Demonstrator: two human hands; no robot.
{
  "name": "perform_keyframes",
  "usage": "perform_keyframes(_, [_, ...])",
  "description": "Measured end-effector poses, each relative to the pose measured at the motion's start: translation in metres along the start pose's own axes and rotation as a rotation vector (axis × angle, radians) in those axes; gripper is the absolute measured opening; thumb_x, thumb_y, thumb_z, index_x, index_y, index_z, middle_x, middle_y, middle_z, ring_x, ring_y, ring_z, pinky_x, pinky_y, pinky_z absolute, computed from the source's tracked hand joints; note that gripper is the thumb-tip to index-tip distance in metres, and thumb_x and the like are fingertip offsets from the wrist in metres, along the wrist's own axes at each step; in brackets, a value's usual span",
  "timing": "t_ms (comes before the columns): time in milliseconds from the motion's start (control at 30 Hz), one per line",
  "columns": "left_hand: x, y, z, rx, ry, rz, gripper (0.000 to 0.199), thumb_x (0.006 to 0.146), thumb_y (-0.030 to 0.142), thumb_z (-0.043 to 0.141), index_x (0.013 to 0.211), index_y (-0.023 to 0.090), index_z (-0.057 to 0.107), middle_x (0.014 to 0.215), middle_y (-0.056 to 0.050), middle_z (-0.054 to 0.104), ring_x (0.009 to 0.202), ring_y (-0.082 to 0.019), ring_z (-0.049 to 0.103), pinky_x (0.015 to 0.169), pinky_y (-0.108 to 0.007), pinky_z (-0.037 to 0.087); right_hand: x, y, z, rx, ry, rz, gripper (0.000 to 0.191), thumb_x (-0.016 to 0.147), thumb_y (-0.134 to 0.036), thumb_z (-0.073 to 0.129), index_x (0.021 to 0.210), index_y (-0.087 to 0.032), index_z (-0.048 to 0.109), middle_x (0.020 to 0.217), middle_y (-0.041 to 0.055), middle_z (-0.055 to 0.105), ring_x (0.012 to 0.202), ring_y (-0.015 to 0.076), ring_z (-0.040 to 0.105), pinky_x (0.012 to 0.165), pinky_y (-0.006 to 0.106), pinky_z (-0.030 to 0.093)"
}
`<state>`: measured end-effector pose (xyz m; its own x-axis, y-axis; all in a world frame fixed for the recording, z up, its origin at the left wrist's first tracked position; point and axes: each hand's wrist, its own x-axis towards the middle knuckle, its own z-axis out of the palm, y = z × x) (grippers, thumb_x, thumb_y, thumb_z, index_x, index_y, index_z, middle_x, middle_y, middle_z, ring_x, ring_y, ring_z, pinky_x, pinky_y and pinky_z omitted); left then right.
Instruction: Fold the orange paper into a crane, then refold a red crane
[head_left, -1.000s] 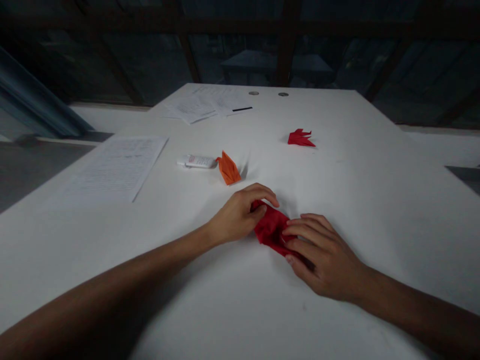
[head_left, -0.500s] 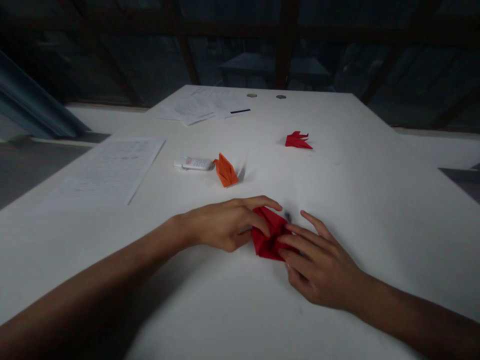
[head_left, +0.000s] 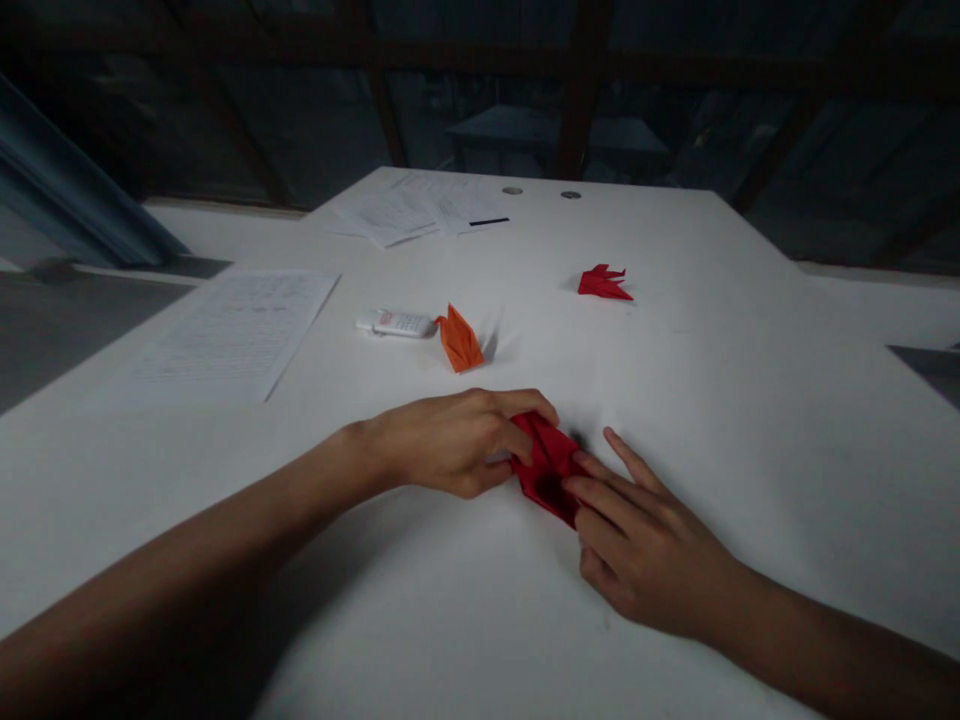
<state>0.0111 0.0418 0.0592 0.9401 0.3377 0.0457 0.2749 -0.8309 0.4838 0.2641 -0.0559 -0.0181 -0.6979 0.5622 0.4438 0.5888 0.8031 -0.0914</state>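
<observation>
A partly folded red sheet of origami paper [head_left: 546,462] is held between both hands at the near middle of the table. My left hand [head_left: 472,440] pinches its left side, with the index finger along the far edge and other fingertips at its folds. Fingers of my right hand [head_left: 645,535] grip the right end, one finger stretched away from the paper. A dark hollow shows between the paper's layers. Beyond my left hand stands an orange folded paper crane [head_left: 459,340]. Farther back on the right lies a red folded paper crane [head_left: 604,283].
The white table [head_left: 750,420] reaches to dark windows. Beside the orange crane lies a small white bottle [head_left: 396,323]. A printed sheet [head_left: 225,335] is on the left, with several more papers [head_left: 409,212] at the back. Two round discs [head_left: 571,195] sit at the far edge.
The red paper has gone from a wider, opened shape to a narrower, slanting one. My left fingers have closed in on its left side; my right hand has shifted slightly. The view moved a little.
</observation>
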Motion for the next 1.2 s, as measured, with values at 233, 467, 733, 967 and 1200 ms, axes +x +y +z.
perform_keyframes(233, [0.004,0.011,0.0,0.058,-0.019,0.055,0.024,0.087,0.003,0.062,0.099,0.021,0.074,0.137,-0.009,0.061,0.125,-0.023,0.06,0.115,-0.035,0.044,0.0,0.0,0.001,-0.035,-0.013,-0.002,0.011,0.093,-0.021,0.061,0.089,-0.016,0.07,0.108,0.0118,0.075,0.118,0.0343,0.068,0.123,0.067,0.028])
perform_keyframes(467, [0.007,0.012,0.003,-0.04,0.022,0.01,0.014,0.09,0.012,0.067,0.098,0.02,0.074,0.121,-0.008,0.068,0.112,-0.021,0.066,0.11,-0.035,0.047,0.004,-0.002,-0.003,-0.034,-0.052,-0.012,0.013,0.093,-0.018,0.06,0.082,-0.017,0.067,0.102,0.0109,0.074,0.115,0.033,0.07,0.122,0.068,0.028])
perform_keyframes(733, [0.01,-0.009,0.018,-0.246,0.23,-0.287,0.029,0.082,0.014,0.074,0.109,0.022,0.068,0.111,-0.004,0.066,0.095,-0.018,0.065,0.084,-0.03,0.052,0.004,-0.005,-0.002,0.103,0.013,0.132,0.008,0.096,-0.014,0.054,0.097,-0.015,0.062,0.116,0.0136,0.073,0.123,0.0275,0.066,0.124,0.058,0.032])
perform_keyframes(967, [0.013,-0.023,0.041,-0.269,0.411,-0.37,0.043,0.077,0.013,0.077,0.116,0.025,0.064,0.125,-0.005,0.06,0.111,-0.021,0.06,0.097,-0.035,0.051,0.003,-0.004,-0.004,0.091,-0.041,0.123,0.029,0.094,-0.019,0.062,0.122,-0.02,0.065,0.134,0.0133,0.066,0.128,0.0295,0.061,0.124,0.062,0.029])
perform_keyframes(1200, [0.013,-0.023,0.037,-0.347,0.405,-0.467,0.044,0.077,0.018,0.077,0.118,0.025,0.064,0.119,-0.003,0.06,0.093,-0.017,0.061,0.084,-0.032,0.052,0.004,-0.003,-0.004,0.119,-0.032,0.121,0.02,0.097,-0.025,0.062,0.114,-0.019,0.071,0.125,0.0092,0.072,0.129,0.0303,0.06,0.123,0.061,0.03])
